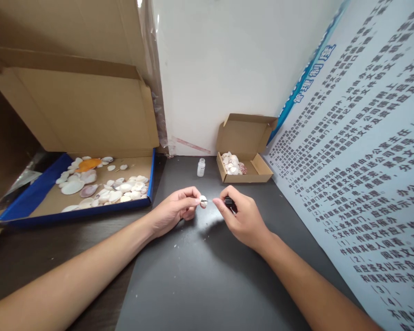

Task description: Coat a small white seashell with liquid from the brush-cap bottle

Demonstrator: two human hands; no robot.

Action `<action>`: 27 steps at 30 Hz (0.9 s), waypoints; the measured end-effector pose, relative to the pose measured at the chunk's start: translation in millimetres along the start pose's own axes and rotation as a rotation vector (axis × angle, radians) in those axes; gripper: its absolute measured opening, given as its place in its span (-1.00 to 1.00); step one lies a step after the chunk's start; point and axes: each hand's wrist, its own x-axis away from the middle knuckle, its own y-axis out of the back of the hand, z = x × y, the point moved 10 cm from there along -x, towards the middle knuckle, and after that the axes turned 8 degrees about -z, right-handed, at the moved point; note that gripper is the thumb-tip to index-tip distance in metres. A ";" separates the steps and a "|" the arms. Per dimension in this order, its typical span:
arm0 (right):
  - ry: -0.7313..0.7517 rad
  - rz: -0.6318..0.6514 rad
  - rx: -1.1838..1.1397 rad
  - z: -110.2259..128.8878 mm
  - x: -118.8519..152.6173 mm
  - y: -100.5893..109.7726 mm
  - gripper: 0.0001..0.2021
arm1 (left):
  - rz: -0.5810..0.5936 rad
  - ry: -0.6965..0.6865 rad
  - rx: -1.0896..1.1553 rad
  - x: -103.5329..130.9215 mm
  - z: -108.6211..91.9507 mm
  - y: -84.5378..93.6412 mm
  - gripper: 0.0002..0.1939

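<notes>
My left hand [179,204] pinches a small white seashell [203,201] between thumb and fingertips, above the dark grey mat [179,294]. A dark line or spot shows on the shell's face. My right hand [243,214] is closed round a small black tool [230,202] with a thin, pale tip directed at the shell. Most of the tool is hidden in my fingers, so its kind is unclear. Its tip is at or very near the shell; I cannot tell whether they touch. White crumbs dot the mat below my hands.
An open blue-edged cardboard box [100,212] of seashells stands on the left. Behind my hands are a small clear bottle [201,168] and a small cardboard box [262,172] holding shells [232,163]. A printed board [359,151] slants along the right; a white panel [207,78] closes the back.
</notes>
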 end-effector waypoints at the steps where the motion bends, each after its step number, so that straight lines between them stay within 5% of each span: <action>1: -0.005 0.024 0.019 -1.2 0.0 -2.1 -0.82 | 0.005 -0.001 0.004 0.0 0.1 -0.3 -0.86; 7: -0.054 -0.021 0.021 -7.8 -1.5 2.9 -0.80 | 0.020 -0.019 -0.018 0.1 -0.2 -0.7 -0.86; 13: -0.013 0.105 0.081 -5.4 2.3 -12.5 -0.84 | 0.037 -0.026 -0.043 1.0 0.3 -2.5 -0.85; 27: 0.017 -0.031 0.104 -0.6 0.3 3.7 -0.82 | 0.003 -0.022 -0.062 -0.5 1.4 -0.5 -0.79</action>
